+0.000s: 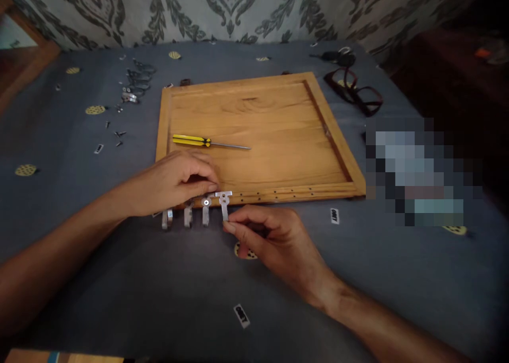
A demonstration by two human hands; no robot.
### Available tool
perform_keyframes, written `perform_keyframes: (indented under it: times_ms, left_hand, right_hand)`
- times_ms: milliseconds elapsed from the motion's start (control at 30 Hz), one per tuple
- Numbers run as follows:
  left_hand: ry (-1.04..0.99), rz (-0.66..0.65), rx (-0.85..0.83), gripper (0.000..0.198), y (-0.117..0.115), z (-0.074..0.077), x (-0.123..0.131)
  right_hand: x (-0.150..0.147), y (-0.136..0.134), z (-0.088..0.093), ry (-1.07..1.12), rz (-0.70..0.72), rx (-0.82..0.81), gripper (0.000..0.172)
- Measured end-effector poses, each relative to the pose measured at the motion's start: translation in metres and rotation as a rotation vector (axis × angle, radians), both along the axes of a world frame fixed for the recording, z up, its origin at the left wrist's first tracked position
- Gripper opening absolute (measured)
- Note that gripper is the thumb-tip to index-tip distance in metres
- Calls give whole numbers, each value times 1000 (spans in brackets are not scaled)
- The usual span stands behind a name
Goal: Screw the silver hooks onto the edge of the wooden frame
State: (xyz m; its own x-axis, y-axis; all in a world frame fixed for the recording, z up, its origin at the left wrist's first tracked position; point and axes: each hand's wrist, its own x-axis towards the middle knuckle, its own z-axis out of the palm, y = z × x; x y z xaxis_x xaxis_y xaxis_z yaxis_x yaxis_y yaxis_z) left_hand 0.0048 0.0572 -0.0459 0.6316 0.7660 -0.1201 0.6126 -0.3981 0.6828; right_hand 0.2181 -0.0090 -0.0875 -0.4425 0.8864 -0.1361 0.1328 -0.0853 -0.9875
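Observation:
A wooden board (278,135) with a raised rim lies on a grey-blue cloth. Its near edge carries a row of small holes and three silver metal hooks (187,215) hanging down. My right hand (274,241) pinches the lower end of a fourth silver hook (224,204), holding it against the board's near edge. My left hand (175,182) rests curled on the board's near left corner, fingertips pressed together beside the top of that hook; what they hold, if anything, is too small to see. A yellow-handled screwdriver (207,142) lies on the board.
A pile of spare metal hooks (135,85) and loose screws lies at the far left. Dark-framed glasses (353,93) and keys (338,57) sit beyond the board's right corner. A blurred patch covers something at the right. Small labels (241,315) lie on the cloth.

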Motion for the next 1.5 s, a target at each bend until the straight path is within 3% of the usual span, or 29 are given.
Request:
perform_keyframes:
  times_ms: [133,433,700,1067,1267,1500]
  left_hand:
    - [-3,2,-28,24,0,1,-1]
    - [-13,172,-147,33,-2,2,-5]
    - [-22,153,-131,35,0,0,-7]
    - [-20,158,-145,37,-1,-3,-9]
    - [5,118,-160,41,1,1,-8]
    - [12,179,-224,34,-5,0,-9]
  right_hand:
    - [0,-3,1,14,-54,54,12]
    - [10,-1,16,68,-501,258,9]
    - [26,12,21,85,-662,345,13]
    - [55,36,35,157,-820,356,17]
    - [72,46,34,105,-807,412,25]
    - [51,13,29,148,-653,188,24]
